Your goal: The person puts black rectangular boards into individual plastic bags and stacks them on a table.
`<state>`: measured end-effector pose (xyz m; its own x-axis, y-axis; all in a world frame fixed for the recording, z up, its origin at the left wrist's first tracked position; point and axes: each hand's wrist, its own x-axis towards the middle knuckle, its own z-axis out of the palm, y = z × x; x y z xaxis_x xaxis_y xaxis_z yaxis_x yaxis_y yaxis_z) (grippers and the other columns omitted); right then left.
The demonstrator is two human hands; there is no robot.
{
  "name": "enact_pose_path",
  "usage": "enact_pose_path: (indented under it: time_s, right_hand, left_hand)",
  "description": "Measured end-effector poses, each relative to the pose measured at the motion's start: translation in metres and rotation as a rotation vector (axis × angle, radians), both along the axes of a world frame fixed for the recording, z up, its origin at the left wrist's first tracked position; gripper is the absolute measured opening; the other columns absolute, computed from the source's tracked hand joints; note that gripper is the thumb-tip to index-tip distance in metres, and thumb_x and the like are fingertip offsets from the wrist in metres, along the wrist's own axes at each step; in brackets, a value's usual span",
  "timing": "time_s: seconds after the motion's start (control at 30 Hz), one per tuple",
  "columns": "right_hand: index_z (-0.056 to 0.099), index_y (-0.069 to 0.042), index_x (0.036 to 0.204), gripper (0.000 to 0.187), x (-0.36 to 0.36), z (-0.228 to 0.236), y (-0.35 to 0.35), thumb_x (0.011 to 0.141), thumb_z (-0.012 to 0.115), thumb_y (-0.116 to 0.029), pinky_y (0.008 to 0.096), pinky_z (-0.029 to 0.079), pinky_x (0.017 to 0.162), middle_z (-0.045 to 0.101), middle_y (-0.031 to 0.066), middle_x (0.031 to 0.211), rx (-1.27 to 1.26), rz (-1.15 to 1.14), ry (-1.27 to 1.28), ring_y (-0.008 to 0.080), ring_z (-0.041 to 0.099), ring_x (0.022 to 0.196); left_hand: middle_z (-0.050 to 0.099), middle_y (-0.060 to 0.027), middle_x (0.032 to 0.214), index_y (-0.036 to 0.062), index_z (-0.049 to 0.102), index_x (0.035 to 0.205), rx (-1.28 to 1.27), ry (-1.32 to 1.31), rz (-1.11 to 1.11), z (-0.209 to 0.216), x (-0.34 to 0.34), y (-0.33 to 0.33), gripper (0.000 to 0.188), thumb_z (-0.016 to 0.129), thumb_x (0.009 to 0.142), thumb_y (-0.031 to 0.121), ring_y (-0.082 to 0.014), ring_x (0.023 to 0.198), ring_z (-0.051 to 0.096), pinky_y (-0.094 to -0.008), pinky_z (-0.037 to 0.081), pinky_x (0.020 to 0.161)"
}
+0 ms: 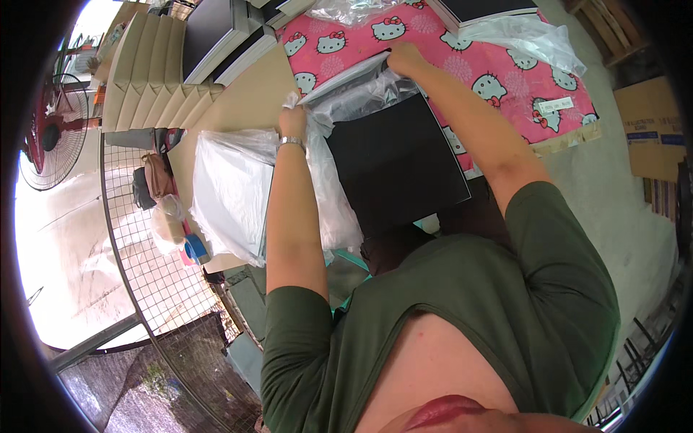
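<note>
Pink cloth with a cartoon cat pattern covers the far part of the bench, and a brown cardboard sheet lies on the near left part. On the cloth, in front of the person, lies a flat black box. Its far end sits inside a clear plastic bag, while the near end is bare.

The right hand is at the far edge of the bag, and its fingers are closed on the plastic and on the white edge there. The left hand, with a metal watch on the wrist, is at the left side of the bag; the fingers are pinched together on the plastic film.

Just beside the left forearm lies a stack of white flat items in plastic on the cardboard. More loose clear plastic lies at the far right of the cloth, near another black box. Folded cardboard pieces stand in a row at the far left. Behind them a standing fan is on the floor, and a wire grid panel stands along the left side of the bench.
</note>
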<state>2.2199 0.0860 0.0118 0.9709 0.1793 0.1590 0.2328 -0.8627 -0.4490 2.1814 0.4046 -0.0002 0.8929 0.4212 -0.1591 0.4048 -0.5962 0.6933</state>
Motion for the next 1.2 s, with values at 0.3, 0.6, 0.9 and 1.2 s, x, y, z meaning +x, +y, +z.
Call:
enact_pose_path:
  time_s: [0.3,0.6,0.9,1.2]
  right_hand:
    - [0.064,0.000,0.084,0.024,0.000,-0.023,-0.020,0.077,0.049,-0.016,0.0487,0.040,0.072,0.060,0.0164,0.088,-0.134,-0.209,-0.076,0.0306,0.060,0.082]
    - [0.067,-0.004,0.081,0.021,-0.049,0.011,0.000,0.077,0.049,-0.014,0.0480,0.040,0.071,0.063,0.0123,0.084,-0.424,-0.047,-0.047,0.0263,0.060,0.081]
    - [0.067,-0.010,0.087,0.022,-0.025,0.116,0.013,0.077,0.048,-0.014,0.0472,0.046,0.073,0.065,0.0086,0.084,-0.371,0.010,-0.299,0.0288,0.062,0.081]
    - [0.059,0.000,0.087,0.009,-0.154,0.317,-0.077,0.084,0.053,-0.006,0.0218,0.044,0.049,0.060,0.0017,0.074,1.400,0.183,0.538,0.0088,0.055,0.056]
  left_hand:
    - [0.056,-0.0086,0.067,-0.0010,0.060,0.083,-0.192,0.107,-0.072,0.022,0.001,-0.054,0.025,0.061,0.072,0.022,-0.0180,0.058,0.049,-0.0332,0.040,0.053]
    - [0.057,-0.0067,0.077,-0.0023,0.062,0.085,-0.488,0.018,0.115,0.020,-0.018,-0.046,0.026,0.059,0.076,0.022,-0.0171,0.067,0.050,-0.0319,0.042,0.058]
    - [0.053,-0.0020,0.080,0.0064,0.062,0.081,-0.793,-0.130,0.192,0.094,-0.011,0.026,0.014,0.058,0.076,0.018,-0.0144,0.076,0.048,-0.0296,0.041,0.069]
    - [0.061,-0.0079,0.078,0.0002,0.058,0.100,-0.694,-0.199,-0.016,0.361,-0.189,-0.041,0.031,0.062,0.072,0.013,-0.0151,0.060,0.059,-0.0222,0.047,0.050]
